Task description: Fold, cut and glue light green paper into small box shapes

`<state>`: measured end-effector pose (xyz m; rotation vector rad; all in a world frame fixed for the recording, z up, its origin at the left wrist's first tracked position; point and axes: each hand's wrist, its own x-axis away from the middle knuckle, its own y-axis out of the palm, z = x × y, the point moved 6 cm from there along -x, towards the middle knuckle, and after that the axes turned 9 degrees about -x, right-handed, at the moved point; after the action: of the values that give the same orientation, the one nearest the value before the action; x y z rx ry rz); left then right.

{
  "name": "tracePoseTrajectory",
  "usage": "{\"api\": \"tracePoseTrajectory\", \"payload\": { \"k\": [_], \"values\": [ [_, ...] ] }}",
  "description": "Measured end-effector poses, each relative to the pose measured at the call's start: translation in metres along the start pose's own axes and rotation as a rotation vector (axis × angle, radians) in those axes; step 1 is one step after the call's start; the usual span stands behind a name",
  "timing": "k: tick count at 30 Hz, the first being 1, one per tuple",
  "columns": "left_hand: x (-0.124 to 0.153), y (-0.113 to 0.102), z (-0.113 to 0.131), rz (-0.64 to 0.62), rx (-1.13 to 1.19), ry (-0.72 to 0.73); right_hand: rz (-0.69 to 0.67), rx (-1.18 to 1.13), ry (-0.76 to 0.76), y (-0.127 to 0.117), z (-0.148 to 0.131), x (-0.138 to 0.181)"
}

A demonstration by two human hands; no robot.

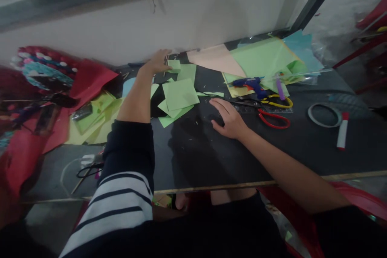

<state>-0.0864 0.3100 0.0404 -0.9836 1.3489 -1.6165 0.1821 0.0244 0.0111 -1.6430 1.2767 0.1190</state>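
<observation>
Stretched to the back of the table, my left hand (157,61) is beside a small light-green paper block (174,66), fingers apart. A thin pale stick (166,66) shows at its fingertips; whether they touch it I cannot tell. Square green paper sheets (181,94) lie overlapping in front of the block. My right hand (228,119) is open over the dark tabletop, holding nothing, its fingers pointing left. Just beyond and right of it are scissors with red and yellow handles (274,120) and a clear ruler (282,110).
A blue glue gun (249,83) lies on the right among green and peach paper (216,58). Farther right are a tape roll (324,115) and a white-and-red marker-like tube (342,132). Red paper (92,76) and a decorated round item (48,68) are left. A wall (187,16) stands behind.
</observation>
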Motion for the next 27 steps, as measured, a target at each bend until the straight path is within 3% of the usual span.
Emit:
{"api": "tracePoseTrajectory", "payload": {
  "k": [4,8,11,14,20,27],
  "values": [
    [0.010,-0.004,-0.008,0.063,-0.088,0.036,0.004,-0.018,-0.020,0.002,0.001,0.001],
    [0.008,0.011,0.012,-0.035,-0.200,0.107,0.006,-0.001,-0.023,0.003,0.001,0.002],
    [0.000,0.017,0.027,-0.079,-0.223,0.051,0.014,-0.001,-0.027,0.003,0.002,0.002],
    [-0.007,0.016,0.033,-0.070,-0.164,-0.026,0.019,-0.023,-0.032,0.002,0.002,0.002],
    [-0.013,0.016,0.019,0.100,0.210,-0.226,-0.012,-0.025,0.005,0.004,0.003,0.002],
    [-0.007,0.021,0.024,0.049,-0.058,-0.056,-0.030,-0.021,0.024,0.004,0.003,0.000]
  ]
}}
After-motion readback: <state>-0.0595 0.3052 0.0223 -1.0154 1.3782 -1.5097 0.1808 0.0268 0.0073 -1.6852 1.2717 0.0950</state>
